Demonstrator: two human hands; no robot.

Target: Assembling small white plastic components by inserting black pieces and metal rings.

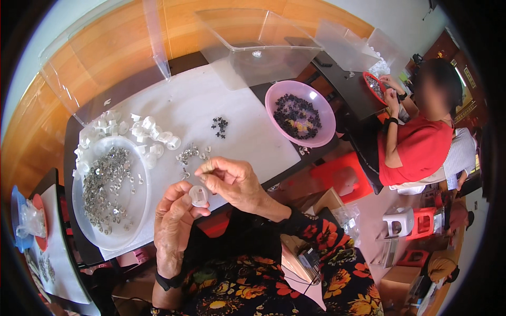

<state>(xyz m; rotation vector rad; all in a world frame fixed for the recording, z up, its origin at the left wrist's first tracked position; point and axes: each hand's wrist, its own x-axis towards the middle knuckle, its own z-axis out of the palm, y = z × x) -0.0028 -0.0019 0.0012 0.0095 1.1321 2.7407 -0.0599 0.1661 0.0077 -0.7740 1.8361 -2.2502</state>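
Note:
My left hand (173,221) pinches a small round white plastic part (199,196), its slotted face turned up. Just above it, my right hand (237,181) is closed with thumb and forefinger pressed together; whatever may be between them is too small to make out. Beyond my hands a small heap of metal pieces (188,154) lies on the white tabletop (190,95). At the left stands a translucent basin (138,218) with many small metal pieces (105,179) in it. White plastic parts (150,129) are heaped along its far side. A little group of black pieces (220,127) lies farther off.
A pink basin (331,124) of black pieces stands at the table's right end. Clear plastic bins (247,50) line the back. On the right a person in red (416,150) works over a red tray (367,79). A red stool (345,176) and a cardboard box (324,203) are nearby.

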